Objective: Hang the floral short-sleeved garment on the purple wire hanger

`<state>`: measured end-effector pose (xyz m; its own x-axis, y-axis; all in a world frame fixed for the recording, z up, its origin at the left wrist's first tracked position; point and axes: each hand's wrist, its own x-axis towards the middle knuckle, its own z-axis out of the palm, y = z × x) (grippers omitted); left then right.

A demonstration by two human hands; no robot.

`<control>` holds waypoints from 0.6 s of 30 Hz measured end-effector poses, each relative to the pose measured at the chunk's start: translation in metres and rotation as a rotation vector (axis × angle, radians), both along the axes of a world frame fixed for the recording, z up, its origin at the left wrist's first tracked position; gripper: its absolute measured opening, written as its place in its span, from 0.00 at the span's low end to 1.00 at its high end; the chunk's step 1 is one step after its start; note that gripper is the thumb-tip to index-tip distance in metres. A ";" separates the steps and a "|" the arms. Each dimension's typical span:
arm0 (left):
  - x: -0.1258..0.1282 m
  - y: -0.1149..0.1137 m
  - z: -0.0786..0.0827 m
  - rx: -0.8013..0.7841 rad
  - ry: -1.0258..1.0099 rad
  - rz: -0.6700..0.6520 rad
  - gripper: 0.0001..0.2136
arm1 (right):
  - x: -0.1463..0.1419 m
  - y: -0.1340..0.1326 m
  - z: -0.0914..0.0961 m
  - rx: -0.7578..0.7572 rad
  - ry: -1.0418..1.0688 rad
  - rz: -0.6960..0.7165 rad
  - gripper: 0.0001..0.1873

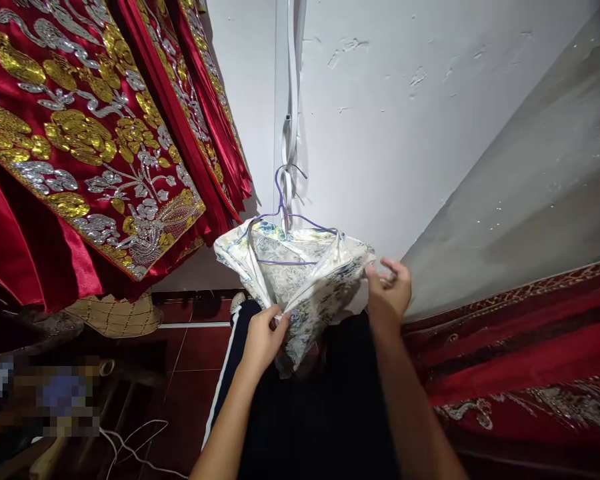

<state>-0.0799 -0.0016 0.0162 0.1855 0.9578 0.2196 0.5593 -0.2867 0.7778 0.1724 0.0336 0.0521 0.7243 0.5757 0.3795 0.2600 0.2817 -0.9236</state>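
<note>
A pale shirt [320, 293] with a blue and yellowish floral print hangs on a thin purple hanger [300, 217], its front parted at the neck. My left hand [266, 337] pinches the front edge of the shirt between thumb and finger, low on the opening. At the shirt's right shoulder is my right hand [391, 290], slightly blurred, with thumb and bent fingers apart beside the cloth. The hanger's hook stands by a white strap [291, 80] that runs down the wall; a loop of the strap shows behind the hook. The shirt's lower end droops over dark trousers.
Red garments with gold and silver embroidery [80, 133] hang at the left. More red embroidered cloth [520, 360] lies at lower right, below a grey sheer fabric [520, 193]. A woven tan item [115, 317] and a white cable [130, 447] are at lower left, near dark red floor tiles [195, 347].
</note>
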 end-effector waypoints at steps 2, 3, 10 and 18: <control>-0.005 -0.008 -0.002 -0.037 -0.058 0.013 0.18 | -0.024 -0.030 -0.030 -0.021 0.011 -0.012 0.23; -0.006 -0.011 -0.001 -0.046 -0.065 0.014 0.18 | -0.038 -0.045 -0.043 -0.063 0.023 0.080 0.20; 0.006 -0.028 0.001 0.001 -0.090 -0.009 0.11 | -0.098 -0.073 -0.070 -0.426 -0.109 0.962 0.16; 0.006 -0.033 0.007 0.064 0.021 -0.061 0.10 | -0.090 -0.067 -0.061 -0.376 -0.074 0.913 0.20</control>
<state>-0.0736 -0.0347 0.0230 0.2483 0.9285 0.2760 0.5549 -0.3699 0.7452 0.0825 -0.0332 -0.0089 -0.0756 0.9936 0.0840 0.1501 0.0946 -0.9841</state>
